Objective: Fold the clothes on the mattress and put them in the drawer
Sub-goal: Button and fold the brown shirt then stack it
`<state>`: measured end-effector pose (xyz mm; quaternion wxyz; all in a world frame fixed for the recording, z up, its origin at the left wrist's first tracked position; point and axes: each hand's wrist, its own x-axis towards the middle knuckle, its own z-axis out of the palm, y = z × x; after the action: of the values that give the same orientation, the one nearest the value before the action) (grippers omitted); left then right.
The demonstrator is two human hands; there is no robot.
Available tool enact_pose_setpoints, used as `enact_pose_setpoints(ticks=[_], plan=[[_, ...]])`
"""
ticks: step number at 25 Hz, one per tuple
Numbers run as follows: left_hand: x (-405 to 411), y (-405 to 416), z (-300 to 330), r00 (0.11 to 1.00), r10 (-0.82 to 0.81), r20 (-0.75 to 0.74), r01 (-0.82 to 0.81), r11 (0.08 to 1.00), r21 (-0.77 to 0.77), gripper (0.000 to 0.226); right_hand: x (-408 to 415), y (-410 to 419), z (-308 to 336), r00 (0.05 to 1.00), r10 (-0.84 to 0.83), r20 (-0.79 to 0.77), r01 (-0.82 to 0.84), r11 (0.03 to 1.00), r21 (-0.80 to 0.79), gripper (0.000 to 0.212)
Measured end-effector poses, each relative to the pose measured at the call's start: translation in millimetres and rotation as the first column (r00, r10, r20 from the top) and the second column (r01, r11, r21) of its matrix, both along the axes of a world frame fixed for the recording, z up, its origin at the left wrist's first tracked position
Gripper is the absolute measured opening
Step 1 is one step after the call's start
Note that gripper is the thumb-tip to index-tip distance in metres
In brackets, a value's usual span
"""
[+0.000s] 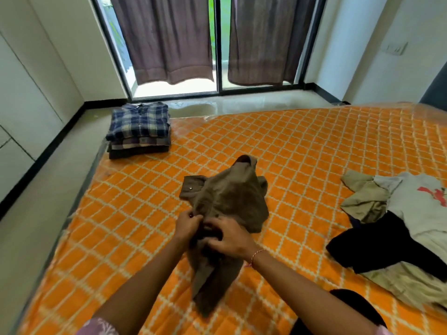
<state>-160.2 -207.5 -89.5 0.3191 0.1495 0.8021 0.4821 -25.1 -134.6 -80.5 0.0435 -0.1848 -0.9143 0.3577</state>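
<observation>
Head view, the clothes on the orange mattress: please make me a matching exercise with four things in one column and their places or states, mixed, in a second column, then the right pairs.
Things
1. olive-brown button shirt
2. stack of folded plaid shirts
3. heap of unfolded clothes, white, black and khaki
4. dark purple curtains

Places or states
A. at the far left corner of the orange checked mattress
B. hanging at the glass door
C. held by the left hand and the right hand
D. loose at the right edge of the mattress

Pairs: 1-C, 2-A, 3-D, 4-B
</observation>
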Motion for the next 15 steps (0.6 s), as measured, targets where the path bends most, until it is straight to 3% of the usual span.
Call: enact_pose_setpoints(ticks=[2,4,7,9,11,13,15], plan=[[-15,-22,21,0.995,0.081,0.053,-0.081,0.997,0.008,0.018,1,-4,14,0.984,-0.012,-0.175,0.068,0.945,0.319,0.075],[-28,-43,47,0.994,0.091,0.057,-0.092,0.996,0.003,0.029,2,-14,18,0.969,0.062,-0.238,0.082,0.829,0.553,0.090],[-45,-76,85,0.993,0.036,0.110,-0.032,0.999,-0.041,0.032,-26,-43,38,0.949,0.088,-0.303,0.123,0.781,0.612,0.092],[-57,-100,111,0.981,-0.048,0.186,0.052,0.999,-0.014,0.031,-52,-61,57,0.959,0.065,-0.278,0.108,0.818,0.565,0.076],[-78,-131,135,0.961,-0.119,0.250,0.110,0.993,0.049,0.036,-76,-80,84,0.968,0.073,-0.240,0.047,0.886,0.461,0.045],[-98,-165,153,0.967,-0.172,0.185,0.175,0.985,0.003,0.045,-98,-88,109,0.938,-0.153,-0.312,0.183,0.980,0.072,0.029],[-106,-197,158,0.969,-0.225,0.101,0.232,0.971,-0.065,0.037,-116,-95,133,0.856,-0.391,-0.338,0.292,0.906,-0.307,0.032]])
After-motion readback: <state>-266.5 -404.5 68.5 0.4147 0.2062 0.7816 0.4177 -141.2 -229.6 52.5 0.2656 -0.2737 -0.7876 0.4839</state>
